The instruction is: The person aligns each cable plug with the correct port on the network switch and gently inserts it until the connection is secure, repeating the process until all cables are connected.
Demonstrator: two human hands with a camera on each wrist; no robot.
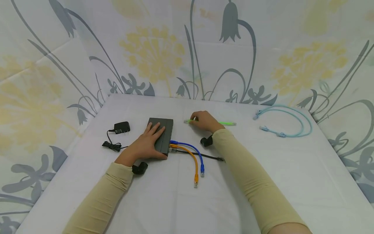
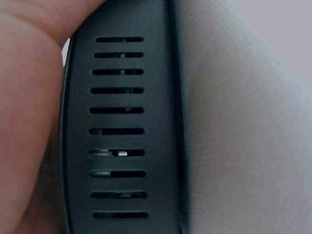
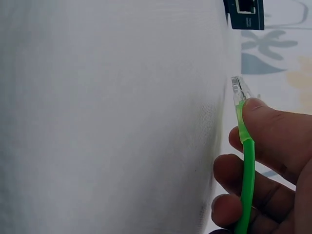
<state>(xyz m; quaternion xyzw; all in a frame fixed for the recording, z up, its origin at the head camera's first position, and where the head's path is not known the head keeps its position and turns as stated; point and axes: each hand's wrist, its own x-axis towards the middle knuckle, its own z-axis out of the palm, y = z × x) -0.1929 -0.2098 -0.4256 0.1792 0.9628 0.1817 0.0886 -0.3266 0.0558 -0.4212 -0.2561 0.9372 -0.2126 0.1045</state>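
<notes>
My left hand [image 1: 146, 143] rests on a black network switch [image 1: 164, 138], its fingers spread straight over the top and the thumb along the near edge. The left wrist view shows the slotted side of the switch [image 2: 122, 122] close up. My right hand [image 1: 205, 120] pinches a short green Ethernet cable [image 1: 228, 123] just behind its clear plug [image 3: 239, 87], between thumb and finger. That plug points toward the switch and is apart from it. Blue [image 1: 193, 146], orange [image 1: 191, 154] and black Ethernet cables [image 1: 204, 156] run from the switch's right side, their other ends lying loose on the table.
A black power adapter [image 1: 121, 127] with a bundled cord [image 1: 111, 146] lies left of the switch. Light blue Ethernet cables [image 1: 302, 122] lie looped at the far right. A white cloth [image 1: 181, 214] covers the table; a flowered curtain [image 1: 204, 65] hangs behind.
</notes>
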